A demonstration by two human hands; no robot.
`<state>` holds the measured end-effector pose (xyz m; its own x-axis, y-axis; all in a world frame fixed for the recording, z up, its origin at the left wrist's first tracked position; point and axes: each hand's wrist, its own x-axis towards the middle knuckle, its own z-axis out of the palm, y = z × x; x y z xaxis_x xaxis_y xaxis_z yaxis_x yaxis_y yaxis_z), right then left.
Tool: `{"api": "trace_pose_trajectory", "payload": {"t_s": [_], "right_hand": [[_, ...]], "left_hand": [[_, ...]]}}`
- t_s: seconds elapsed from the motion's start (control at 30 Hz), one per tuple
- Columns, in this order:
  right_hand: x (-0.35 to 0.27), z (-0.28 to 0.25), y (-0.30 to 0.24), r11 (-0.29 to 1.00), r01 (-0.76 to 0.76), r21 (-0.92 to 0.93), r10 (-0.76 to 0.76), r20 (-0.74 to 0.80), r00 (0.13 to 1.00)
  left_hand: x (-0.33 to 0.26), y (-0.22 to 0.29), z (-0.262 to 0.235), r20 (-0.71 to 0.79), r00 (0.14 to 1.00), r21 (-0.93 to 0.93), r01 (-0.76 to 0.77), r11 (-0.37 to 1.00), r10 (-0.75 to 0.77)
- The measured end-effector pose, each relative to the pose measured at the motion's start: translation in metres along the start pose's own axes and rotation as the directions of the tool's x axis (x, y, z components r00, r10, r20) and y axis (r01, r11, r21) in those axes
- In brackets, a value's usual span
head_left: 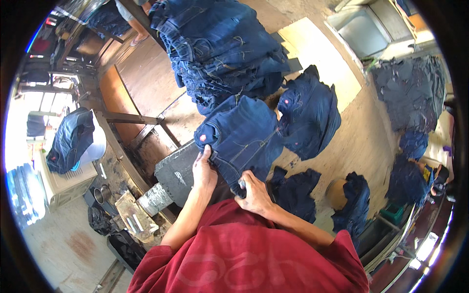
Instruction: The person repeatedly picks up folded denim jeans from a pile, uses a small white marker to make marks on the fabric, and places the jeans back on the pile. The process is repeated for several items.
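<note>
Both my hands grip a pair of dark blue jeans (239,129) in front of me, its upper part toward me. My left hand (204,168) pinches the left corner, thumb on top, just below a small red-and-white mark on the cloth. At the near edge my right hand (254,193) is closed round the bunched denim. The far part of the jeans lies against a big heap of denim (220,44). Just to the right sits another folded bundle of jeans (310,115), with similar small marks.
A dark, worn block (176,168) stands under the jeans at left. Further left are a workbench with a metal cup (102,194) and a beige plastic box (71,183). More denim (298,193) lies at right near a round stool (336,194). Another person's leg (132,22) shows far left.
</note>
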<state>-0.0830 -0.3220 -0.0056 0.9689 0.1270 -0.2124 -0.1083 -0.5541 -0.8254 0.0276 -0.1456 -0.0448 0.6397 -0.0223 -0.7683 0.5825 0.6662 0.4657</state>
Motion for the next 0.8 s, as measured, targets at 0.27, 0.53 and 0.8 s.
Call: {"api": "trace_pose_trajectory", "payload": {"t_s": [0.27,0.53,0.8], "right_hand": [[0.003,-0.042,0.012,0.967,-0.226,-0.113,0.190,-0.267,0.945],[0.023,0.070,-0.033,0.995,-0.073,0.067,0.040,0.408,0.912],[0.053,0.039,-0.071,0.953,-0.014,0.303,-0.185,0.615,0.767]], "left_hand": [[0.009,-0.056,0.069,-0.073,0.988,0.274,-0.109,0.956,0.134],[-0.009,0.046,-0.089,-0.119,0.972,0.228,-0.173,0.958,0.203],[-0.066,0.128,-0.257,-0.479,0.733,0.591,-0.138,0.795,0.483]]}}
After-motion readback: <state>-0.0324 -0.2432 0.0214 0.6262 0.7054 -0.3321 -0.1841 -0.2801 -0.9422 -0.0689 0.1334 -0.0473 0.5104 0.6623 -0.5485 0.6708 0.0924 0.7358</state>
